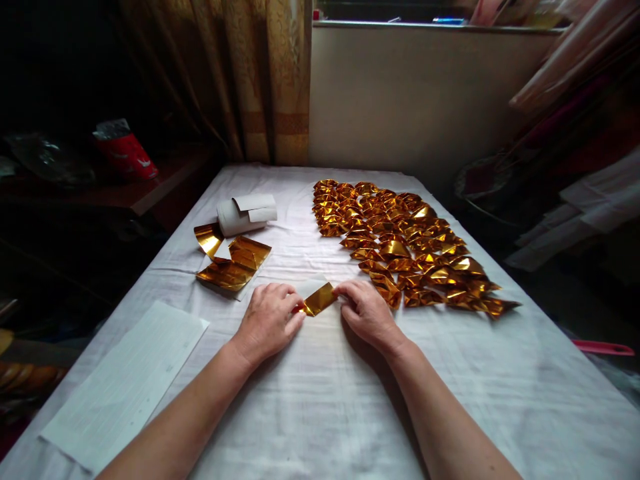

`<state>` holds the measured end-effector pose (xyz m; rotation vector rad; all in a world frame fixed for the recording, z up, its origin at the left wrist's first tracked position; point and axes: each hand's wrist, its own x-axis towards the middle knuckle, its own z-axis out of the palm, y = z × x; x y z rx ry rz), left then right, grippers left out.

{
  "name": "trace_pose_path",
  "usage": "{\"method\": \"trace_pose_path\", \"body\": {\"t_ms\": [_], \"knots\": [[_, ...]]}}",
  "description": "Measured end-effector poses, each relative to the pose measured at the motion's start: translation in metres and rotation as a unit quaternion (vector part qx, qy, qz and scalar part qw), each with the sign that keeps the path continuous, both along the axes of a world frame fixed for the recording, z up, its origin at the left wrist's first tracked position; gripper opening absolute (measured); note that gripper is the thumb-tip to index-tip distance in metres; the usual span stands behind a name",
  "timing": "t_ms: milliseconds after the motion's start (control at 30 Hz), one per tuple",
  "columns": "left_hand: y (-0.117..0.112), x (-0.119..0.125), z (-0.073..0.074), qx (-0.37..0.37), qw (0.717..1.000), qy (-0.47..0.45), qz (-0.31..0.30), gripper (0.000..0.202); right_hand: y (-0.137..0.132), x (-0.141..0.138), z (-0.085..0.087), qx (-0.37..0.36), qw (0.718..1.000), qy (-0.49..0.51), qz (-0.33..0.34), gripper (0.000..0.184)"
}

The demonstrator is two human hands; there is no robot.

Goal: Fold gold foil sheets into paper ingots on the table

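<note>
Between my two hands, near the middle of the white-covered table, lies a small sheet of gold foil paper (321, 299), partly folded, with a whitish part showing at its far side. My left hand (273, 312) pinches its left end, fingers bent. At its right end, my right hand (367, 310) grips the edge between thumb and fingertips. To the right spread rows of folded gold foil pieces (395, 248), the nearest beside my right hand. A stack of loose gold foil sheets (237, 263) lies beyond my left hand.
Behind the loose sheets sits a curled roll of white paper (247, 215). A flat white paper sheet (125, 383) lies at the table's left edge. Past that edge, a red container (129, 155) stands on a dark wooden surface. Gold curtains (270, 80) hang beyond the table.
</note>
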<state>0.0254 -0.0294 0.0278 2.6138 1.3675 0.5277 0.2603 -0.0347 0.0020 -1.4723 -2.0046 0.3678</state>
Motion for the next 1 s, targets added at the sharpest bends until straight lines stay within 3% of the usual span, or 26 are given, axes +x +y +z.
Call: {"method": "trace_pose_path", "body": {"t_ms": [100,233,567,1000], "knots": [[-0.002,0.012,0.0,0.038,0.999,0.034,-0.015,0.018,0.0,-0.002,-0.001,-0.001,1.0,-0.002,0.008,0.03],[0.0,0.02,-0.006,0.052,0.998,0.033,-0.022,0.016,0.0,-0.004,-0.001,-0.005,1.0,0.006,0.016,0.027],[0.002,0.001,-0.019,0.141,0.988,0.009,-0.069,0.016,0.0,-0.003,-0.003,-0.009,0.998,0.008,0.058,0.033],[0.004,-0.002,-0.019,0.108,0.989,0.007,-0.1,0.024,-0.001,-0.011,-0.008,0.066,0.996,-0.006,0.064,0.02]]}}
